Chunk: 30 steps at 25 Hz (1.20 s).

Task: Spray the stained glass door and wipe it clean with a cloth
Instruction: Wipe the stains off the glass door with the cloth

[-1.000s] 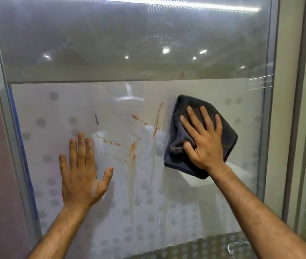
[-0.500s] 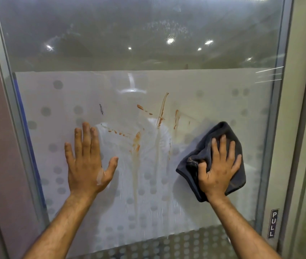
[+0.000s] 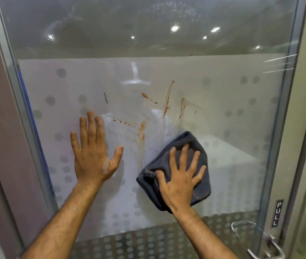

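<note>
Head view: brown stains (image 3: 142,128) streak the frosted glass door (image 3: 223,109).

The right hand (image 3: 181,176) has swept the cloth (image 3: 176,169) down-left, toward the brown streaks (image 3: 142,129).

One glass door (image 3: 223,109), one dark grey cloth (image 3: 200,186), and two hands: the left hand (image 3: 92,156) and the right hand (image 3: 178,182). One PULL sticker (image 3: 277,213) and one metal handle (image 3: 258,242) (only partly in view at the bottom edge). The brown stains (image 3: 167,99) come as several separate streaks and drips, too smeared to count exactly; one small dark mark (image 3: 106,98) sits apart.
</note>
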### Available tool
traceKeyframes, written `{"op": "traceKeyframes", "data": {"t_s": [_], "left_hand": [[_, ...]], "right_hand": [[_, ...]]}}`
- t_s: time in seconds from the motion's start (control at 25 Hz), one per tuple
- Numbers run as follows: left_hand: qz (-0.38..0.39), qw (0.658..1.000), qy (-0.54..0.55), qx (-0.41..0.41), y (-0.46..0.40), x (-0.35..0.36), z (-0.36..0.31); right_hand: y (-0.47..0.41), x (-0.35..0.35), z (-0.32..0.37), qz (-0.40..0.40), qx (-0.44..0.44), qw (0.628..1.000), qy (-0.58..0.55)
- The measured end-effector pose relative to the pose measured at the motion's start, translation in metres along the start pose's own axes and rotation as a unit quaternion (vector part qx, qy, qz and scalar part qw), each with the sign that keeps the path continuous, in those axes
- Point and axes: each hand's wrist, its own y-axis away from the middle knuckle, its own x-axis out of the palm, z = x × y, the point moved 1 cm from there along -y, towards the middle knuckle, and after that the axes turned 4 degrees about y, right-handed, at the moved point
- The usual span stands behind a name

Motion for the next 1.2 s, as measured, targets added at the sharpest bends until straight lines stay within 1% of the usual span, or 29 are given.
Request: {"op": "traceKeyframes", "data": {"t_s": [0.08,0.24,0.36,0.44,0.52,0.64,0.72,0.8,0.92,1.04,1.12,1.2], "left_hand": [[0.003,1.0,0.006,0.0,0.0,-0.002,-0.001],[0.012,1.0,0.006,0.002,-0.001,-0.003,-0.001],[0.02,1.0,0.011,-0.004,0.0,-0.004,-0.001],[0.025,1.0,0.015,-0.006,0.0,-0.005,-0.001],[0.029,0.999,0.018,-0.007,0.0,-0.006,-0.001],[0.028,0.999,0.022,-0.004,-0.001,-0.006,0.0],[0.021,1.0,0.017,0.0,0.0,-0.004,0.001],[0.013,1.0,0.01,0.003,0.0,-0.002,0.002],[0.007,1.0,0.0,0.002,0.0,0.001,0.002],[0.009,1.0,-0.005,0.001,0.0,0.0,0.002],[0.01,1.0,-0.006,0.003,0.0,0.0,0.001],[0.01,1.0,-0.009,0.007,0.0,-0.001,0.0]], "right_hand": [[0.008,0.002,-0.001,0.022,-0.053,0.998,0.034],[0.025,0.006,-0.022,0.047,-0.166,0.982,0.081],[0.035,0.004,-0.038,0.067,-0.209,0.971,0.098],[0.036,0.001,-0.048,0.072,-0.221,0.967,0.106],[0.04,-0.001,-0.056,0.08,-0.183,0.975,0.095],[0.059,0.002,-0.065,0.104,-0.05,0.991,0.063],[0.077,0.007,-0.065,0.132,0.041,0.989,0.042],[0.094,0.013,-0.058,0.165,0.091,0.981,0.035],[0.117,0.025,-0.034,0.208,0.12,0.97,0.027],[0.133,0.035,-0.008,0.229,0.129,0.965,0.02],[0.135,0.037,0.008,0.226,0.123,0.966,0.004],[0.128,0.035,0.021,0.209,0.086,0.974,-0.01]]}}
